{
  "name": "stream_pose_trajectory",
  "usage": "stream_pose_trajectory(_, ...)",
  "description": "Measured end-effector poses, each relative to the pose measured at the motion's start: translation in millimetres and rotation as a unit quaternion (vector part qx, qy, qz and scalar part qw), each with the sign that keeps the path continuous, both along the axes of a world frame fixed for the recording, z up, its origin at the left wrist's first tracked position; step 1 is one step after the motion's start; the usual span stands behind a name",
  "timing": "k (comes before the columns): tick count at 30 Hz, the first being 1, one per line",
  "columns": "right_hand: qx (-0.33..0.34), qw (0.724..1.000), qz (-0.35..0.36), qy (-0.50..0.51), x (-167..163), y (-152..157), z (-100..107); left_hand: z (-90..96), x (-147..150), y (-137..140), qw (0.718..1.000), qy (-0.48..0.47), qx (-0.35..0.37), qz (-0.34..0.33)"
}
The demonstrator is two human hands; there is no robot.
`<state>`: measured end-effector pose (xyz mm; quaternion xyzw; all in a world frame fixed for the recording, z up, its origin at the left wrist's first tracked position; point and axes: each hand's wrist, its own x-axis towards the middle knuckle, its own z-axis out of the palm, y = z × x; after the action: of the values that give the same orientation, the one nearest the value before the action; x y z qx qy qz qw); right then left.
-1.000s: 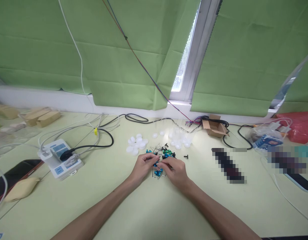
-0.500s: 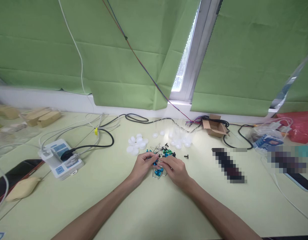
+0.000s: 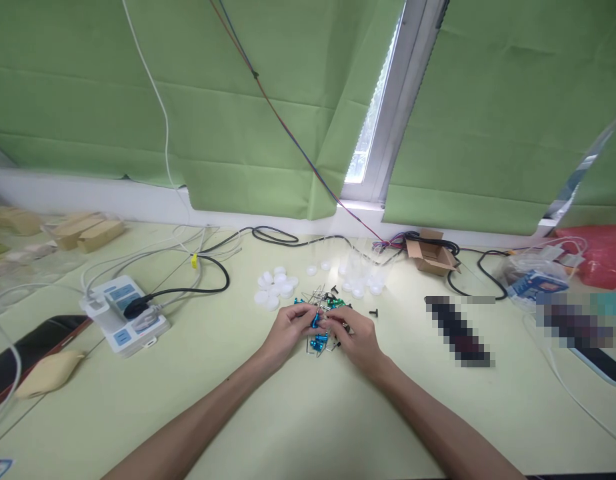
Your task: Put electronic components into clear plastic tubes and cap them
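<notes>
My left hand (image 3: pixel 289 331) is closed in a pinch on a small shiny blue metal part (image 3: pixel 315 321), with a thin metal wire rising by its fingertips. Opposite it, my right hand (image 3: pixel 357 331) has its fingertips pressed together close to the same part. Whether they grip its end or another tiny piece is hidden. Under and around both hands lies a pile of bent metal wires and small pieces. More blue metal parts (image 3: pixel 319 342) lie just below the fingers, and green pieces (image 3: pixel 334 303) sit behind them. A small black T-shaped piece (image 3: pixel 373 313) lies to the right.
White round caps (image 3: pixel 273 293) lie behind the left hand. Clear containers with white bottoms (image 3: pixel 357 292) stand farther back. A power strip (image 3: pixel 131 313) with cables is on the left, an open cardboard box (image 3: pixel 431 257) at the back right, and a blurred dark object (image 3: pixel 457 331) on the right.
The blue part between my hands shows more plainly now, tilted between the fingertips. My right fingers have shifted slightly. The whole view has moved a little.
</notes>
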<state>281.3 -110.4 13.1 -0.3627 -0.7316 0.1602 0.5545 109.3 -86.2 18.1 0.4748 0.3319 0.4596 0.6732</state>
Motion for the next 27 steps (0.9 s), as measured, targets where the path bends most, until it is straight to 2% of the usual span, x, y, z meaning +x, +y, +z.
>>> stream_pose_trajectory(4, -0.024, 1.000, -0.001, 0.020, 2.3, 2.3, -2.0, 0.3, 0.2, -0.7, 1.000, 0.007, -0.001, 0.000)
stream_pose_trajectory(12, 0.009, 0.999, -0.033, -0.001, 3.7, 3.5, -1.0, 4.4, 0.4, 0.1, 0.998, 0.054, 0.029, 0.005)
stream_pose_trajectory(27, 0.003, 0.998, -0.059, -0.039, 3.4, 3.6, -5.1, 4.3, 1.0, -0.5, 0.998, 0.064, -0.001, 0.016)
